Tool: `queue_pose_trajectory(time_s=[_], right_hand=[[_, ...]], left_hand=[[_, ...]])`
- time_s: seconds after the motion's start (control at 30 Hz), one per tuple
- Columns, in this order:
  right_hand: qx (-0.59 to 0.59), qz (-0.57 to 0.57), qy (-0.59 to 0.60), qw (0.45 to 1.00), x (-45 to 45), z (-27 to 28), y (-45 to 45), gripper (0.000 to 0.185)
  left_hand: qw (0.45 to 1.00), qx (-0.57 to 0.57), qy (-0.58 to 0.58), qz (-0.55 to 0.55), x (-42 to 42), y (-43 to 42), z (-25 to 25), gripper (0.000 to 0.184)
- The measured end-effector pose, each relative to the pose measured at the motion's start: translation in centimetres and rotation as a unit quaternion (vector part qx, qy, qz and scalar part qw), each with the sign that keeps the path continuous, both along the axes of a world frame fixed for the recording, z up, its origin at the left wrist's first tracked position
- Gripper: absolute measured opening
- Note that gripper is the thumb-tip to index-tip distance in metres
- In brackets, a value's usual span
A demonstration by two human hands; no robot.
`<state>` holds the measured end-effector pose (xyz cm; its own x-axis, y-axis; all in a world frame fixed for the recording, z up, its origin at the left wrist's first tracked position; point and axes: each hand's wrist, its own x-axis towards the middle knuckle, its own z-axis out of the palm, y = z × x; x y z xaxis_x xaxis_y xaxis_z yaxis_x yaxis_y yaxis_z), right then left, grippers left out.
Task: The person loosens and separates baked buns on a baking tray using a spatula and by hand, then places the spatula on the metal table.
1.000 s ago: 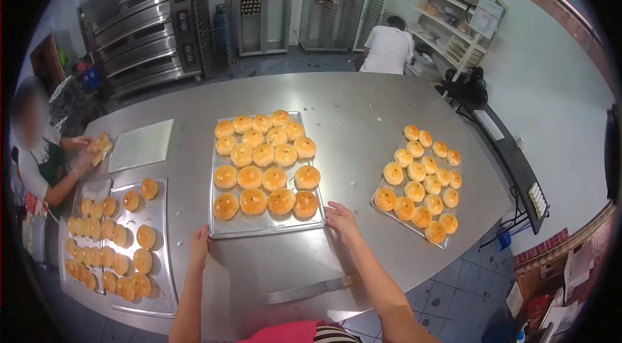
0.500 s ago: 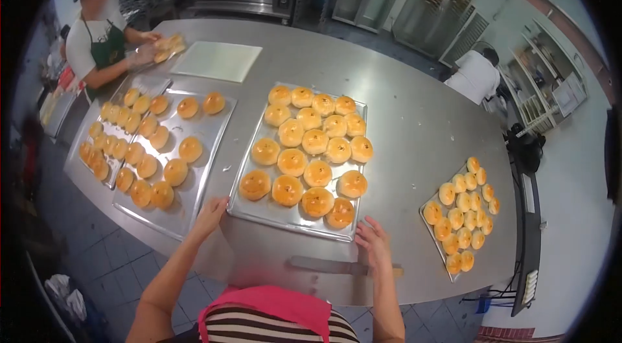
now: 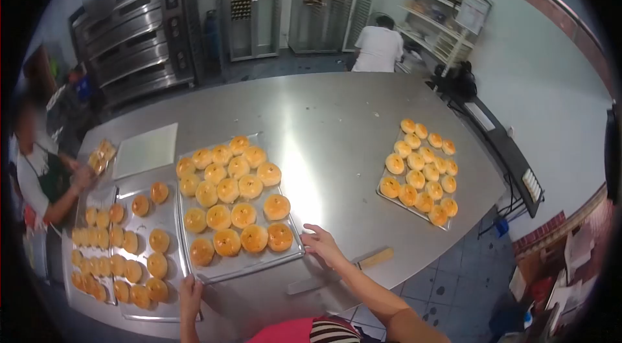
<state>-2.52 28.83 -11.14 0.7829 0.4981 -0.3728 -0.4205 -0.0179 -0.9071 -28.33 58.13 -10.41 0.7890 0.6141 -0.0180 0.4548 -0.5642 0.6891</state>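
Note:
In front of me lies a metal baking tray [image 3: 241,270] bearing rows of round, glossy golden buns [image 3: 243,215]. At its near left corner my left hand [image 3: 190,296] is closed on the rim; part of its grip is hidden. My right hand [image 3: 322,244] is at the near right corner, fingers stretched out and apart, beside or touching the rim. A long flat blade with a wooden handle [image 3: 377,257] rests on the steel table below my right forearm. Close along the left side is another tray of buns [image 3: 170,229].
Farther left is a smaller tray of buns [image 3: 83,237]. A pale board [image 3: 146,150] lies behind it, beside a co-worker [image 3: 48,174] handling buns. To the right sits another loaded tray [image 3: 408,207]. Ovens [image 3: 133,35], racks [image 3: 256,9] and a second person [image 3: 379,48] are beyond the table.
My view has turned to the right. The baking tray has slid left, away from the wooden-handled blade and up close to the neighbouring tray, with both hands staying at its near corners.

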Motion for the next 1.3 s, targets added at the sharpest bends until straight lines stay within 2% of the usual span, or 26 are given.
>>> queue_pose_trajectory(time_s=[0.03,0.07,0.1,0.13,0.17,0.2,0.27,0.3,0.37,0.4,0.43,0.5,0.57,0.63,0.67,0.8,0.87,0.97,1.0,1.03,1.1,1.17,1.23,1.27,1.3], right_hand=[[-0.006,-0.001,-0.024,1.0,-0.4,-0.5,0.5,0.051],[-0.001,-0.008,-0.025,1.0,-0.5,-0.8,0.5,0.051],[-0.051,0.023,-0.117,0.992,-0.5,-1.4,0.4,0.052],[-0.103,0.052,-0.208,0.971,-0.4,-1.6,0.3,0.054],[-0.096,0.052,-0.239,0.965,-0.4,-1.9,0.0,0.055],[-0.095,0.045,-0.237,0.966,-0.4,-0.8,-0.5,0.055],[-0.25,0.168,-0.308,0.902,0.0,1.9,-2.5,0.059],[-0.25,0.167,-0.305,0.904,0.3,1.7,-3.9,0.059],[-0.261,0.301,-0.392,0.829,0.9,0.8,-7.1,0.063],[-0.265,0.36,-0.366,0.816,0.8,1.8,-8.3,0.063],[-0.266,0.358,-0.365,0.817,0.2,2.4,-9.4,0.063],[-0.339,0.384,-0.397,0.762,-1.2,2.8,-11.3,0.064],[-0.345,0.379,-0.39,0.765,-1.8,2.0,-12.1,0.063],[-0.327,0.329,-0.461,0.756,-2.6,1.3,-12.4,0.059],[-0.323,0.3,-0.48,0.758,-2.9,0.9,-12.4,0.051],[-0.293,0.278,-0.504,0.763,-3.2,0.1,-12.5,0.044],[-0.258,0.256,-0.478,0.8,-3.3,-0.3,-12.4,0.039],[-0.255,0.212,-0.493,0.805,-3.6,-0.6,-12.2,0.041],[-0.277,0.195,-0.523,0.782,-3.7,0.1,-12.2,0.043],[-0.28,0.188,-0.523,0.783,-3.6,0.7,-12.6,0.043],[-0.412,0.191,-0.501,0.737,-3.4,2.1,-13.7,0.052],[-0.445,0.174,-0.513,0.713,-2.7,1.1,-15.5,0.047],[-0.46,0.193,-0.451,0.74,-2.2,1.0,-16.5,0.038],[-0.453,0.169,-0.463,0.743,-2.3,0.8,-16.9,0.03],[-0.454,0.173,-0.462,0.742,-2.2,1.0,-16.8,0.03]], left_hand=[[0.999,-0.021,0.041,-0.02,-0.3,1.1,-0.9,0.03],[0.999,-0.015,0.04,-0.026,-0.9,1.7,-2.0,0.03],[0.997,-0.081,0.001,0.006,-1.3,2.2,-3.6,0.036],[0.988,-0.147,-0.039,0.036,0.0,1.2,-1.7,0.042],[0.99,-0.136,-0.006,0.028,0.6,0.1,0.6,0.052],[0.992,-0.116,-0.041,0.023,1.0,0.4,0.1,0.051],[0.992,-0.089,-0.09,0.015,2.0,-0.4,1.1,0.05],[0.992,-0.089,-0.087,0.014,2.9,-1.4,2.3,0.05],[0.98,-0.153,-0.12,0.045,4.4,-3.0,3.4,0.05],[0.974,-0.161,-0.16,0.014,4.9,-3.0,2.4,0.048],[0.974,-0.161,-0.158,0.012,5.3,-3.6,2.4,0.048],[0.973,-0.178,-0.141,0.031,6.3,-5.5,2.6,0.047],[0.972,-0.19,-0.135,0.035,7.6,-7.7,2.9,0.047],[0.969,-0.205,-0.133,0.017,8.3,-9.4,2.7,0.046],[0.964,-0.214,-0.158,-0.002,8.6,-9.9,1.7,0.044],[0.958,-0.234,-0.164,-0.01,10.1,-13.3,1.9,0.04],[0.963,-0.201,-0.169,-0.068,10.3,-13.9,2.1,0.04],[0.958,-0.211,-0.163,-0.106,9.9,-13.7,2.9,0.039],[0.958,-0.208,-0.161,-0.112,9.7,-13.4,2.9,0.039],[0.959,-0.21,-0.163,-0.101,9.5,-13.1,2.6,0.039],[0.956,-0.218,-0.17,-0.098,9.3,-12.5,2.9,0.039],[0.954,-0.25,-0.146,-0.073,8.9,-12.7,3.4,0.037],[0.948,-0.27,-0.159,-0.059,8.5,-12.7,2.4,0.036],[0.945,-0.28,-0.161,-0.049,8.1,-12.5,1.8,0.034],[0.945,-0.283,-0.16,-0.046,7.9,-12.4,1.1,0.034]])
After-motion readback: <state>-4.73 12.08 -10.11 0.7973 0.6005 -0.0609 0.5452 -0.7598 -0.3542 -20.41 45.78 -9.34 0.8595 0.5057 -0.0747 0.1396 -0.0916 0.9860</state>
